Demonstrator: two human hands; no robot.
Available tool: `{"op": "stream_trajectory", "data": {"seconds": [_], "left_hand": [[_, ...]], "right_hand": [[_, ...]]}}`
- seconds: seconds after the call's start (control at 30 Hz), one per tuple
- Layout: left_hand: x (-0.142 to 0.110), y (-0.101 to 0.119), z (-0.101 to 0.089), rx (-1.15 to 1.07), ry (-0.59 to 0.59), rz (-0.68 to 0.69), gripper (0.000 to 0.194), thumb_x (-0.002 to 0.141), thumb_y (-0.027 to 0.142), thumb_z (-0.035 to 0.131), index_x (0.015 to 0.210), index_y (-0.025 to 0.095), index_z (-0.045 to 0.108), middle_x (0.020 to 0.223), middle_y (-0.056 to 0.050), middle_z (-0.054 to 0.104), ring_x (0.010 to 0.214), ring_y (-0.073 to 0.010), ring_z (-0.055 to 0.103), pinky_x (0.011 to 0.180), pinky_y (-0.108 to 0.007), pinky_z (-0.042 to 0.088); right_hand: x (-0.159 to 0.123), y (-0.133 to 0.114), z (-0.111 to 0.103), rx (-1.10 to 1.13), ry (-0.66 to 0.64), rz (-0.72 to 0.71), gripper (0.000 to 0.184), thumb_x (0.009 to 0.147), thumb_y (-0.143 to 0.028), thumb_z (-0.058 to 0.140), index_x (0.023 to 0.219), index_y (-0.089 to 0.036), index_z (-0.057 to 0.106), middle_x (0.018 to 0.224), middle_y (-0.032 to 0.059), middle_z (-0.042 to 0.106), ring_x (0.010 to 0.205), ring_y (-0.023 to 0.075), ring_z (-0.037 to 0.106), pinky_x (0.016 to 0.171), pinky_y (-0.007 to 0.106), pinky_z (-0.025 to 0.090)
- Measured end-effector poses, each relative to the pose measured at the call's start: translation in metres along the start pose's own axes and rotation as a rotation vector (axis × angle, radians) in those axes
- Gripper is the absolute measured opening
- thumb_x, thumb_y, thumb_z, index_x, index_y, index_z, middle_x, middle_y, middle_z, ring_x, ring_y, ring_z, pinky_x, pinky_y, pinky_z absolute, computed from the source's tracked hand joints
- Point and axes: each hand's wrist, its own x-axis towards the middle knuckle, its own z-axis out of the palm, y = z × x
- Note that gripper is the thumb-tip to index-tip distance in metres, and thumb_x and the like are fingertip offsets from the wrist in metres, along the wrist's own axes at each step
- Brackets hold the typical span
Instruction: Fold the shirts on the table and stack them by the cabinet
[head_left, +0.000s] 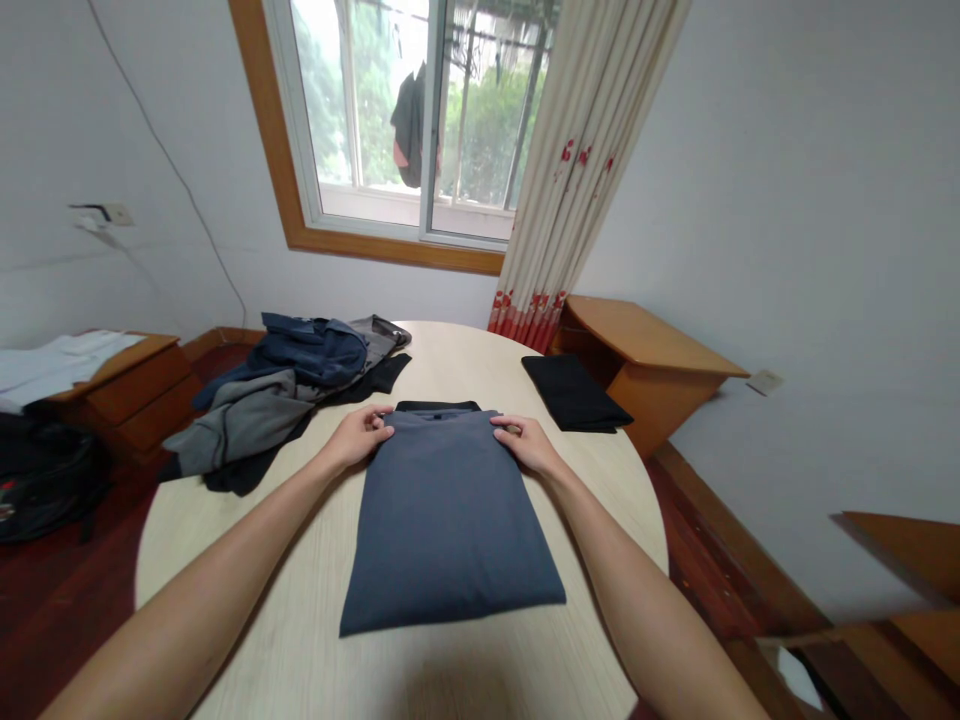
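A folded grey-blue garment (446,520) lies flat on the round pale wooden table (300,640) in front of me. My left hand (361,432) pinches its far left corner, fingers closed on the cloth. My right hand (527,441) grips its far right corner the same way. A strip of black fabric (437,406) shows just beyond the garment's far edge, between my hands.
A heap of unfolded clothes (289,385), dark blue, grey and black, lies on the table's far left. A folded black garment (574,392) lies at the far right. Low wooden cabinets stand at left (124,385) and right (645,360); window and curtain behind.
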Motion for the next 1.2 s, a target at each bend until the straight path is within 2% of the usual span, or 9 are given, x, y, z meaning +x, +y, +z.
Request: {"op": "stream_trajectory", "data": {"seconds": [0.13,0.2,0.33,0.4,0.5,0.6,0.73,0.93,1.2], "left_hand": [[-0.002,0.001,0.0,-0.064,-0.015,-0.022,0.056,0.048,0.036,0.082,0.098,0.012,0.076,0.067,0.002,0.058,0.05,-0.0098,0.047,0.051,-0.024,0.035],[-0.003,0.003,0.0,-0.086,-0.029,-0.054,0.057,0.047,0.031,0.081,0.1,0.01,0.077,0.073,-0.002,0.065,0.052,-0.0099,0.048,0.052,-0.025,0.035],[-0.004,0.007,-0.001,-0.164,-0.042,-0.085,0.055,0.045,0.024,0.081,0.099,0.009,0.077,0.084,-0.008,0.071,0.061,-0.0134,0.055,0.055,-0.025,0.039],[-0.004,0.007,-0.002,-0.19,-0.041,-0.099,0.054,0.045,0.021,0.082,0.098,0.01,0.078,0.084,-0.009,0.072,0.065,-0.0159,0.059,0.057,-0.026,0.041],[-0.002,0.002,-0.003,-0.252,-0.014,-0.129,0.054,0.046,0.022,0.086,0.099,0.011,0.078,0.086,-0.011,0.073,0.067,-0.0171,0.062,0.059,-0.027,0.044],[0.001,-0.006,0.0,-0.353,0.04,-0.146,0.057,0.049,0.028,0.089,0.102,0.01,0.076,0.084,-0.011,0.073,0.067,-0.0169,0.064,0.061,-0.028,0.047],[0.002,-0.011,0.006,-0.402,0.094,-0.139,0.06,0.05,0.032,0.091,0.103,0.01,0.074,0.083,-0.009,0.074,0.065,-0.0163,0.064,0.061,-0.029,0.048],[0.003,-0.007,0.005,-0.409,0.066,-0.153,0.059,0.047,0.026,0.091,0.101,0.01,0.074,0.082,-0.008,0.074,0.064,-0.0147,0.063,0.06,-0.026,0.046],[0.001,0.0,0.008,-0.505,0.18,-0.042,0.052,0.044,0.023,0.089,0.091,0.013,0.071,0.087,-0.006,0.072,0.075,-0.0156,0.065,0.069,-0.028,0.052]], "right_hand": [[-0.001,0.001,-0.001,-0.026,0.025,-0.046,0.044,0.073,-0.033,0.066,0.113,-0.015,0.073,0.091,0.007,0.071,0.065,0.0146,0.056,0.062,0.029,0.046],[-0.001,0.002,-0.001,-0.01,0.033,-0.07,0.046,0.072,-0.031,0.064,0.114,-0.014,0.073,0.084,0.0047,0.067,0.062,0.0136,0.052,0.06,0.027,0.044],[0.001,0.006,0.001,0.023,0.008,-0.03,0.053,0.07,-0.027,0.061,0.119,-0.011,0.071,0.067,-0.0013,0.058,0.058,0.0128,0.047,0.06,0.027,0.042],[0.002,0.008,0.001,0.029,0.012,-0.031,0.052,0.068,-0.025,0.06,0.118,-0.012,0.072,0.072,0.0004,0.062,0.062,0.0136,0.05,0.064,0.029,0.045],[0.002,0.008,0.002,0.044,0.047,-0.081,0.047,0.066,-0.021,0.06,0.11,-0.017,0.075,0.098,0.006,0.07,0.079,0.0168,0.059,0.078,0.032,0.049],[0.001,0.006,0.002,0.064,0.078,-0.111,0.042,0.067,-0.023,0.062,0.106,-0.019,0.076,0.116,0.0082,0.068,0.094,0.0197,0.062,0.089,0.035,0.049],[0.001,0.003,0.002,0.074,0.087,-0.142,0.037,0.073,-0.032,0.066,0.106,-0.02,0.076,0.119,0.0099,0.068,0.104,0.0232,0.063,0.095,0.039,0.048],[0.003,0.005,0.003,0.101,0.097,-0.128,0.04,0.073,-0.039,0.07,0.107,-0.02,0.076,0.125,0.0109,0.066,0.113,0.0263,0.062,0.097,0.04,0.048],[0.002,0.003,0.007,0.149,0.153,-0.118,0.038,0.077,-0.042,0.067,0.105,-0.019,0.076,0.124,0.0115,0.067,0.116,0.0263,0.061,0.1,0.04,0.048]]}}
